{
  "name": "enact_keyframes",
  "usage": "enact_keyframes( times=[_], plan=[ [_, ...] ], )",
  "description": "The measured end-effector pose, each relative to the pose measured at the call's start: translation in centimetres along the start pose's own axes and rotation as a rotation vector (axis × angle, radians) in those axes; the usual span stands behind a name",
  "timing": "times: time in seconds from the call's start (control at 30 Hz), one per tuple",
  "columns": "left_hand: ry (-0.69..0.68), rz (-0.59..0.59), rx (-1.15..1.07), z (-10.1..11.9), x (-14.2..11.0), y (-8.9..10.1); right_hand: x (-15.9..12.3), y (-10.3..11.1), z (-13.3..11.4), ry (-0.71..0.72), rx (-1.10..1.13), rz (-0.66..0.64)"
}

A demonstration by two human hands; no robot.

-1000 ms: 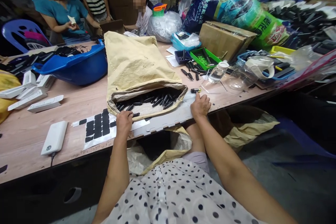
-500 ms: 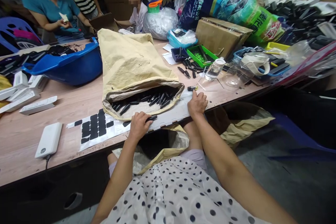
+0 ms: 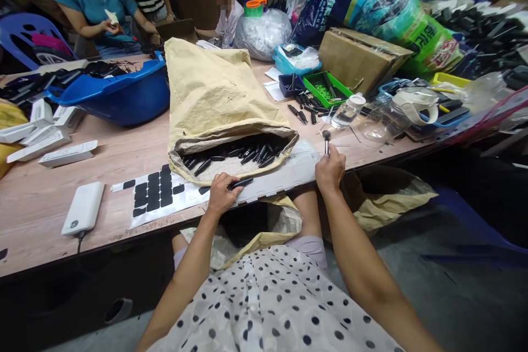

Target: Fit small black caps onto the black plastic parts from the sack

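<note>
A tan paper sack [image 3: 214, 93] lies on the wooden table [image 3: 124, 159], its mouth facing me and full of several black pen-like pieces [image 3: 247, 153]. My left hand [image 3: 220, 193] rests at the table's near edge, fingers closed on one black piece [image 3: 241, 182] that it holds flat. My right hand [image 3: 330, 168] is raised just right of the sack's mouth and grips a small dark cylindrical piece [image 3: 326, 142] upright by its lower end. A white sheet with black rectangular pads [image 3: 154, 193] lies left of my left hand.
A white power bank [image 3: 83, 208] sits near the front left. A blue tub [image 3: 119, 96], white boxes [image 3: 45, 146], a green tray [image 3: 325, 89], a plastic bottle [image 3: 347, 111], a cardboard box [image 3: 363, 58] and big bags crowd the table. Other people sit across.
My right hand has picked the small dark cylinder up off the table and now holds it upright. My left hand slid right from the sack's mouth with a black piece.
</note>
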State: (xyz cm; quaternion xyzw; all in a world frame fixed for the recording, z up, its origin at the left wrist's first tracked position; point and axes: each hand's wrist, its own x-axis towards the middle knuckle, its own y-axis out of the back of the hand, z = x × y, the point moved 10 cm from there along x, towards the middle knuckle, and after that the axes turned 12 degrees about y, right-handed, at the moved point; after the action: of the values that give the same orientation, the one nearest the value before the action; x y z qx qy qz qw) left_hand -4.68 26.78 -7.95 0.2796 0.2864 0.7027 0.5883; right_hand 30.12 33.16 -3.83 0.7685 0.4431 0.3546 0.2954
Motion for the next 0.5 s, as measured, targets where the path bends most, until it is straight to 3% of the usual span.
enact_keyframes(
  times=[0.1,0.27,0.37,0.5],
  plan=[
    [0.012,-0.021,0.001,0.1,0.0,-0.3,-3.1,1.1,-2.0,0.127,0.211,0.038],
    [0.019,-0.028,-0.006,0.6,-0.1,-0.1,-10.5,-1.4,-9.1,0.509,0.466,-0.197],
    [0.028,-0.033,-0.011,0.6,-0.1,-0.3,-13.4,-2.8,-11.8,0.649,0.455,-0.266],
    [0.043,-0.039,-0.018,0.4,0.0,-0.6,-14.9,-3.9,-13.3,0.732,0.349,-0.318]
  ],
)
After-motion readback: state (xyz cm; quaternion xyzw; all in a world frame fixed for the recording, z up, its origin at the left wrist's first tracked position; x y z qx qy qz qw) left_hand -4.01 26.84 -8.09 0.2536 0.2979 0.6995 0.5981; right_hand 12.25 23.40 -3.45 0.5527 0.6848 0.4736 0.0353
